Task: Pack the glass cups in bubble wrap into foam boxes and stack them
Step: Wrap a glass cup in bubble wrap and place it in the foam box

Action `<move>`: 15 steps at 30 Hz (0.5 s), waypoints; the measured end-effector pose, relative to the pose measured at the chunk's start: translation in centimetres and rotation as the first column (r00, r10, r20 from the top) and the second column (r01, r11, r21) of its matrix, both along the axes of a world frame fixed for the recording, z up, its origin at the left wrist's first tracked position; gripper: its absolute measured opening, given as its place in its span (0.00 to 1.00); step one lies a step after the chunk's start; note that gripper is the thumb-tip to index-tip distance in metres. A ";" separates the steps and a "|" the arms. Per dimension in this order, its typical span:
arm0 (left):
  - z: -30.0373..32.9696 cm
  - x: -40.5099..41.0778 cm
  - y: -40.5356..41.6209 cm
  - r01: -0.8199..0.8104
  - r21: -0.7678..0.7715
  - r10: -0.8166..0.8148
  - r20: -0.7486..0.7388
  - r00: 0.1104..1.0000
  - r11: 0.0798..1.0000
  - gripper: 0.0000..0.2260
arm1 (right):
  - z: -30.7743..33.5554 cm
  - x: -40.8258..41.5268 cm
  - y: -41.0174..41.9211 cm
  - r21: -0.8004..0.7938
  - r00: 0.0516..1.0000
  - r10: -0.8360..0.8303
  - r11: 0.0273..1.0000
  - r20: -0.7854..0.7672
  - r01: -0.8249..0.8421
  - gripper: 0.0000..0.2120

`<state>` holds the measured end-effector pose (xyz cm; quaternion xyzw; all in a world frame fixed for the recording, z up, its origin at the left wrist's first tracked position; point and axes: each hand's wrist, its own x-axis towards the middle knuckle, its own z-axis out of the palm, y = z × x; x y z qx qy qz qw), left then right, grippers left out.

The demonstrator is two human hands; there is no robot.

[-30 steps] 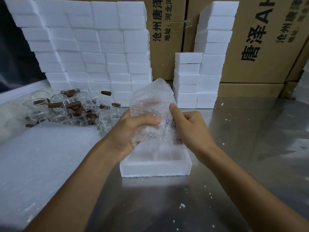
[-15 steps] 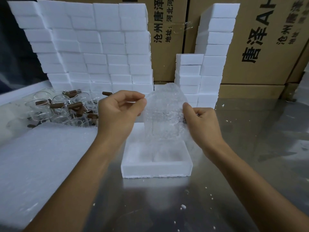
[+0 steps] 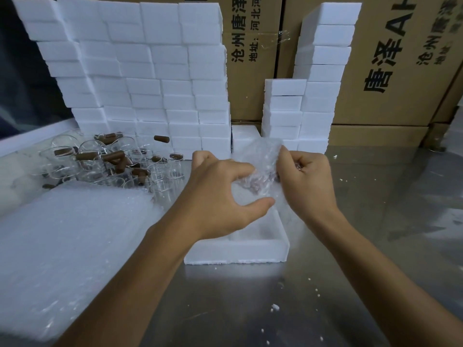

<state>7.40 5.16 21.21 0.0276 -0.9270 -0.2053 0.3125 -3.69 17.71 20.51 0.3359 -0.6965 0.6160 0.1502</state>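
Left hand (image 3: 220, 194) cups the bubble-wrapped cup (image 3: 260, 176), fingers and thumb curled round it; right hand (image 3: 304, 181) pinches the wrap's far edge, probably to keep the fold closed. Open foam box (image 3: 238, 249) sits directly beneath both hands, ready to receive the bundle.

White foam boxes (image 3: 140, 71), clear bubble wrap (image 3: 263, 169), brown cartons (image 3: 400, 71) with black lettering
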 end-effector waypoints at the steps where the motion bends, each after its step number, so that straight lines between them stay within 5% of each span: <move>1: -0.1 0.0 0.1 0.004 0.001 -0.004 0.028 1.000 1.000 0.20 | 0.0 0.1 0.0 -0.008 1.000 0.001 1.000 -0.019 -0.001 0.29; 9: -0.1 -0.2 0.3 0.163 0.170 -0.199 0.223 0.954 0.972 0.26 | -0.4 0.4 -0.4 -0.046 0.997 0.041 0.998 -0.064 -0.044 0.24; 12: -0.4 -0.5 0.7 0.196 0.139 -0.191 -0.047 0.980 0.971 0.20 | -0.1 0.2 -0.3 -0.107 0.998 0.051 0.993 0.038 -0.047 0.29; 15: -1.0 -1.3 1.0 0.064 0.088 -0.027 -0.367 0.930 0.994 0.18 | 0.1 -0.2 -0.1 -0.163 0.975 0.080 0.986 0.209 -0.046 0.27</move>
